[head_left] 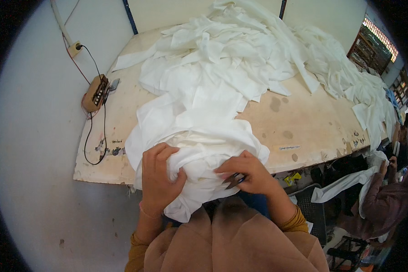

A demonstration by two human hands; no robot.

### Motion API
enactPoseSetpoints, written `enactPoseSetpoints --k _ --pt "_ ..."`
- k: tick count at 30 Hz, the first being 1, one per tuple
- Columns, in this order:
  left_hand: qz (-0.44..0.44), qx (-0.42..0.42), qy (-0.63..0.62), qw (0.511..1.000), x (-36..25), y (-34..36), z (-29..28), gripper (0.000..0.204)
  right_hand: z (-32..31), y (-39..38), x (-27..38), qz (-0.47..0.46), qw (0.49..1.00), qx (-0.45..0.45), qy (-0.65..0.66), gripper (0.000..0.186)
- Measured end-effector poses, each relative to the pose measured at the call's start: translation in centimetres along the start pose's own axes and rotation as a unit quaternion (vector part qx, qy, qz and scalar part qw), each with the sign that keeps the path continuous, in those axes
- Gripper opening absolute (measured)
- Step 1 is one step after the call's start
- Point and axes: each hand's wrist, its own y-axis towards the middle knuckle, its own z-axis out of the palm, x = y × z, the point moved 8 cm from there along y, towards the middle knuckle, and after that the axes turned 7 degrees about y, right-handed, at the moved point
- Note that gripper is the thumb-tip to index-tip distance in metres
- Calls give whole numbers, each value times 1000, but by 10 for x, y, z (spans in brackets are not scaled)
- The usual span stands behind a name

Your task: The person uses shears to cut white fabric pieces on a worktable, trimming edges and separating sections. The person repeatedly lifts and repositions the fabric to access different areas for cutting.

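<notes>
A bunched white cloth lies at the table's near edge, and part of it hangs over toward my lap. My left hand grips its left side, with the fingers curled over a fold and the thumb facing inward. On the right side of the same cloth, my right hand has its fingertips pressed against the fabric. Tucked in that right hand is a small pair of dark thread snips, blades pointing left. Folds hide some of the fingertips.
A large heap of white fabric pieces spreads over the far side of the worn wooden table. At left, a brown power box with cables sits by the wall. Another person handles white cloth at right.
</notes>
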Motion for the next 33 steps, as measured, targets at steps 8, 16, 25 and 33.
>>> enactPoseSetpoints --k 8,16,25,33 --pt "76 47 -4 996 -49 32 3 32 -22 42 27 -13 978 -153 -141 37" --pt "76 25 -6 997 -30 23 16 24 -27 43 5 24 962 -170 212 10" --pt "208 -112 -55 970 -41 4 -3 13 -34 38 51 -21 983 -151 105 19" --pt "263 -144 -59 952 -46 -3 -10 16 -33 20 46 -78 961 0 267 28"
